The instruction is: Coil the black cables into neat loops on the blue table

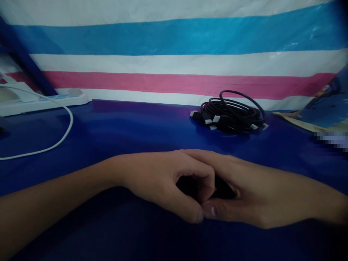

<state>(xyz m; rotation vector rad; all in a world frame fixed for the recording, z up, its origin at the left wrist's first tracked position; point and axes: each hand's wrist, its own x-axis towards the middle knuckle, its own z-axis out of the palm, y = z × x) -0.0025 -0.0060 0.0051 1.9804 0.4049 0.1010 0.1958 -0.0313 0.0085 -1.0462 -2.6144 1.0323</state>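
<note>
My left hand (163,177) and my right hand (252,188) meet over the blue table (130,127), in the lower middle of the view. The fingers of my left hand are curled inward against my right hand, which is curved around them. Both thumbs point toward each other and touch or nearly touch at the tips. The gap between the palms is very dark, and whether a thing lies inside it cannot be made out. Behind my right hand, a coil of black cables (233,112) with several plugs rests on the table.
At the back left lies a white power strip (46,104), with a white cable (71,121) curving over the table in front of it. A striped sheet (168,38) hangs along the far edge. Something flat and partly blurred (333,139) is at the right edge.
</note>
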